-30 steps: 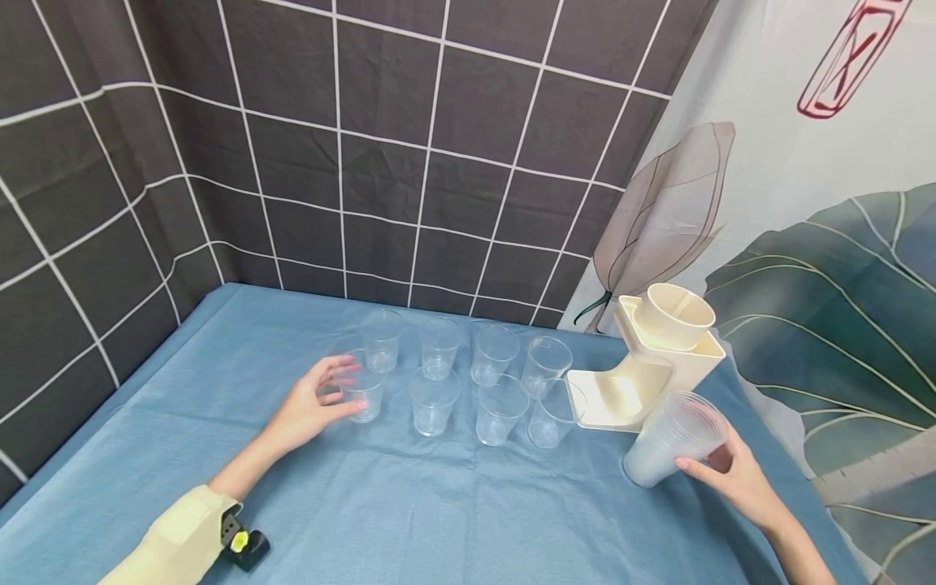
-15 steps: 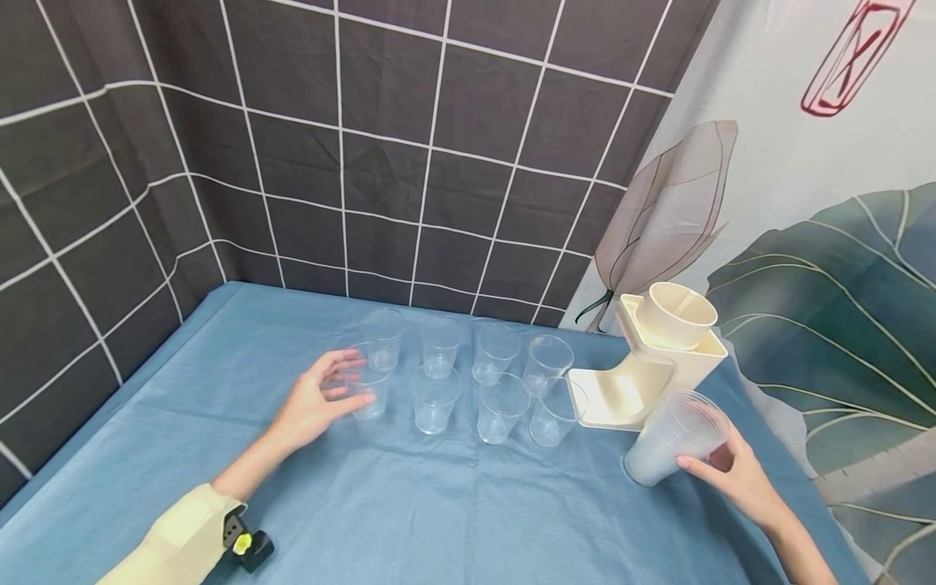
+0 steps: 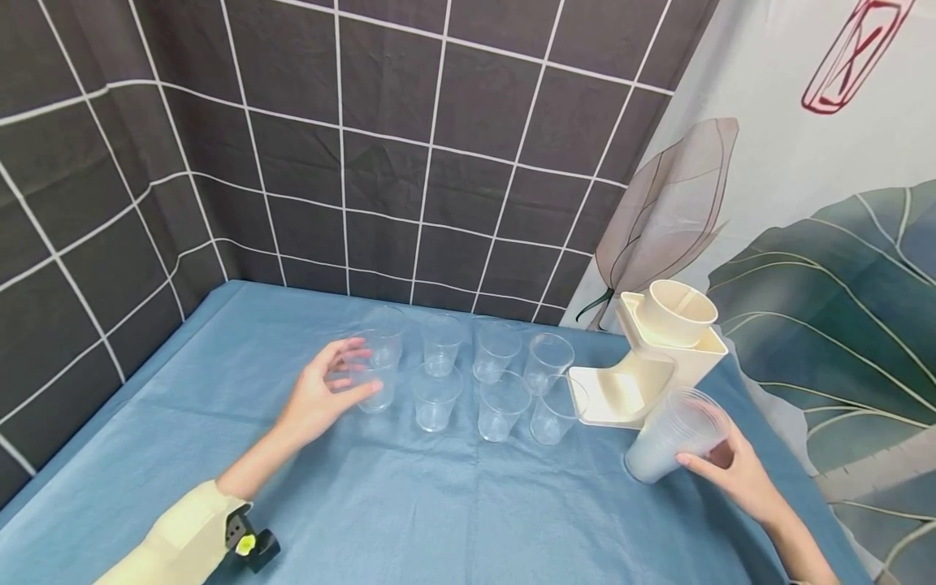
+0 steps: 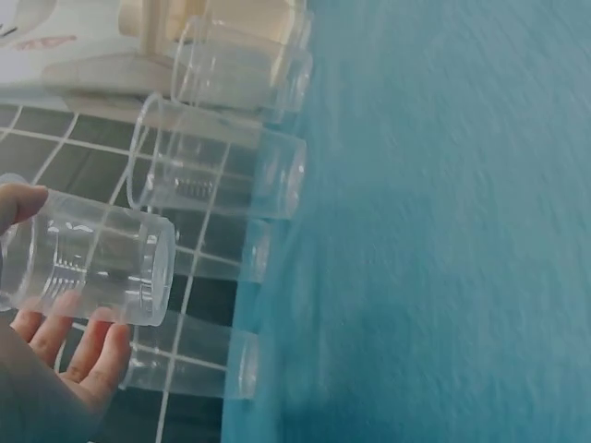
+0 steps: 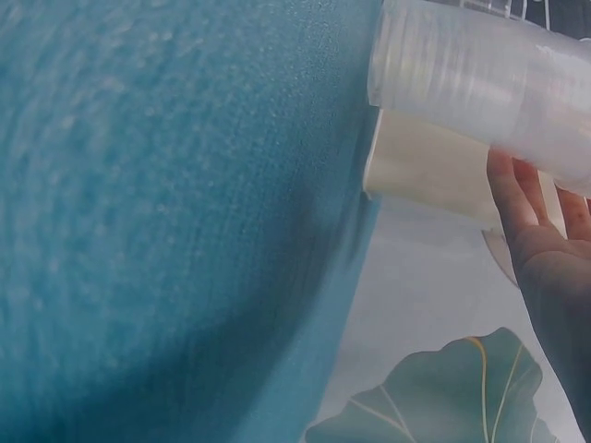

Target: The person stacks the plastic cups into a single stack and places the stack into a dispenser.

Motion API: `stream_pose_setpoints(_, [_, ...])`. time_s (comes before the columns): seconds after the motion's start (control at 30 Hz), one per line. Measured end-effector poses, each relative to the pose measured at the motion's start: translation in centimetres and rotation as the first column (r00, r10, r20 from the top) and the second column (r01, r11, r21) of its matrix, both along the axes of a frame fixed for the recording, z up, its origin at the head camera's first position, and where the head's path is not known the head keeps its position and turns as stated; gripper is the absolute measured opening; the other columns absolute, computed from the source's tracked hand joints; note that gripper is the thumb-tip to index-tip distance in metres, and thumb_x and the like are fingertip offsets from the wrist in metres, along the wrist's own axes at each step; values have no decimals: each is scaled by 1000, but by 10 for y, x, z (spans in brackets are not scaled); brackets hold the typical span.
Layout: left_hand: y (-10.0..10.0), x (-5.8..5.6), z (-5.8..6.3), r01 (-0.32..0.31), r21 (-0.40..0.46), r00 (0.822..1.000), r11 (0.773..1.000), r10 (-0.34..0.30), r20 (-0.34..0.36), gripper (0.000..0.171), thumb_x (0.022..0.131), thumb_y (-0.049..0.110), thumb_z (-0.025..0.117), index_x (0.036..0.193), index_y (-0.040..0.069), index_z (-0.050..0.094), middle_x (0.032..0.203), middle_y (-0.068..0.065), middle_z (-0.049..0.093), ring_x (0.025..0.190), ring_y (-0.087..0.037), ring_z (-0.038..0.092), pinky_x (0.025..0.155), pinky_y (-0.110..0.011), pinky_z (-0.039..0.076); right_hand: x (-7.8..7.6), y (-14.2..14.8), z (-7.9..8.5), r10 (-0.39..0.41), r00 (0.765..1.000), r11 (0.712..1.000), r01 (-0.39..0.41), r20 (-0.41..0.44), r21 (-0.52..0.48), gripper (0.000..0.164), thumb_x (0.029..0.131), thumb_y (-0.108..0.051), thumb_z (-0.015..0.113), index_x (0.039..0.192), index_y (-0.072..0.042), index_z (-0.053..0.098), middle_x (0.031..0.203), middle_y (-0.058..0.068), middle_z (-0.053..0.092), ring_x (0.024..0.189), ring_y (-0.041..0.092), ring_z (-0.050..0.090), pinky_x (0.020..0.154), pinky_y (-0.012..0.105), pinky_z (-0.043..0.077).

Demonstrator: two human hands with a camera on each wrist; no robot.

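My left hand [image 3: 320, 400] grips a clear plastic cup [image 3: 379, 388] at the left end of the cups. In the left wrist view this cup [image 4: 102, 263] is raised off the cloth, between the thumb and the fingers [image 4: 92, 355]. Several more clear cups [image 3: 437, 398] stand upright in two rows to its right and behind it. My right hand [image 3: 734, 479] holds a nested stack of clear plastic cups [image 3: 669, 439], which leans to the right above the table's right side. In the right wrist view the stack [image 5: 480, 78] rests against the fingers.
A cream plastic stand [image 3: 676, 366] with a round holder on top is at the back right, just behind the stack. A blue cloth [image 3: 409, 512] covers the table. Dark checked curtain [image 3: 380, 179] hangs behind, and a leaf-patterned one [image 3: 841, 301] at the right.
My left hand has moved the cup it holds slightly to the right and away from me, up beside the back-row cup. The right hand and the stack have stayed in place.
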State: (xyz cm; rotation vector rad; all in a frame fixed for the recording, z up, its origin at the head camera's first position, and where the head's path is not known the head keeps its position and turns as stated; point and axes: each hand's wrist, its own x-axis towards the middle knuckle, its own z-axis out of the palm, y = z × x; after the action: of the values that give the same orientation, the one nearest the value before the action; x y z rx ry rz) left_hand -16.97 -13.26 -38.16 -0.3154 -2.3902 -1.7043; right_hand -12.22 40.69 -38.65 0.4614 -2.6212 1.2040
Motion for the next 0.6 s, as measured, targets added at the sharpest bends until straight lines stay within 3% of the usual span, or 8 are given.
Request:
stream_pose_setpoints(0.33, [10, 1, 14, 16, 25, 1000, 1000, -15, -12, 61, 80, 12, 77, 134, 7, 49, 128, -14, 62, 108, -26, 63, 87, -20, 51, 0, 0, 0, -2, 1000, 1000, 2, -5, 2, 80, 78, 15, 66, 146, -4, 29, 123, -26, 45, 102, -14, 52, 73, 10, 52])
stream_pose_setpoints(0.6, [19, 2, 25, 27, 46, 1000, 999, -26, -10, 62, 79, 12, 77, 135, 9, 49, 128, -11, 62, 111, -33, 61, 92, -32, 52, 0, 1, 0, 7, 1000, 1000, -7, -10, -4, 80, 78, 16, 66, 146, -4, 29, 124, -26, 45, 103, -14, 52, 73, 10, 52])
